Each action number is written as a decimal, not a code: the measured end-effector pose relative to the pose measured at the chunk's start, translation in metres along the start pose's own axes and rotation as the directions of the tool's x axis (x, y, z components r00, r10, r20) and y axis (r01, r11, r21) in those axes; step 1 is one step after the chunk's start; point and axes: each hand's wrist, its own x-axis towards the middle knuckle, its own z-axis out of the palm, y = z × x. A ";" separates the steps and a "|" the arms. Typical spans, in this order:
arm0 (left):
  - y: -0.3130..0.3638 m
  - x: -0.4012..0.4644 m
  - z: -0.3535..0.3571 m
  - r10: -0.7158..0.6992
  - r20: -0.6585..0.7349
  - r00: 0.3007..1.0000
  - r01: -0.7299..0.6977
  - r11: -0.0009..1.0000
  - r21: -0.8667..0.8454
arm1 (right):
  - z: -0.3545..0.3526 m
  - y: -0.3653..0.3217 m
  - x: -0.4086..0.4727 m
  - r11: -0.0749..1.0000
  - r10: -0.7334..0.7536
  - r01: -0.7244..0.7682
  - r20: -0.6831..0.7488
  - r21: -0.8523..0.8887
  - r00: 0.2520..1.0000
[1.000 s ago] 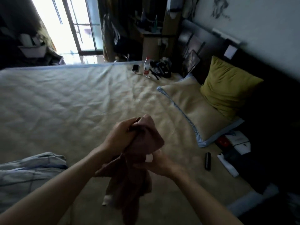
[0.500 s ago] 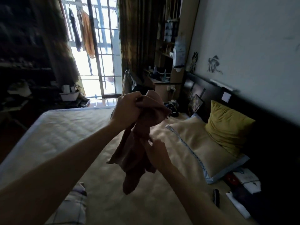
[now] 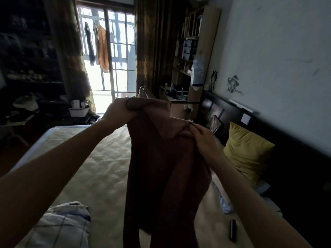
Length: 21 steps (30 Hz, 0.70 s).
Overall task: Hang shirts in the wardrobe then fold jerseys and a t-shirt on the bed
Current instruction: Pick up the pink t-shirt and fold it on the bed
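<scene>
The reddish-brown garment (image 3: 164, 167) hangs in the air over the bed (image 3: 100, 172), held up by both hands at its top edge. The left hand (image 3: 116, 111), at about eleven o'clock from the cloth's middle, has its fingers clenched round a bunched corner; the right hand (image 3: 202, 135), at about one o'clock, pinches the fabric near what looks like the collar between thumb and fingertips. The rest drops straight down, twisted and doubled on itself, with the lower end out of view at six o'clock.

The worry, I'd say, is that pinch on the right: it has little cloth in it, and a shake to open the garment could pull it free, leaving the whole thing swinging from the left fist. The twist may also mean the two grips are not on matching points, so it could lie crooked when laid down. A small dark object (image 3: 233, 230) lies on the bed at four o'clock, and a checked cloth (image 3: 66, 224) at seven o'clock; either could end up under the garment and spoil a flat fold.
</scene>
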 end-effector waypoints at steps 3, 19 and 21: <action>-0.019 0.001 -0.003 -0.054 0.040 0.998 0.053 0.998 0.021 | -0.016 -0.011 0.006 1.000 0.027 -0.028 0.085 0.007 0.996; 0.025 -0.011 0.042 0.207 0.545 0.812 -0.197 0.977 -0.077 | -0.032 -0.048 0.020 0.964 0.181 0.016 0.692 -0.267 0.699; 0.029 -0.004 0.035 0.198 0.548 0.813 -0.197 0.979 -0.060 | -0.037 -0.026 0.021 0.921 0.303 -0.028 0.667 -0.389 0.681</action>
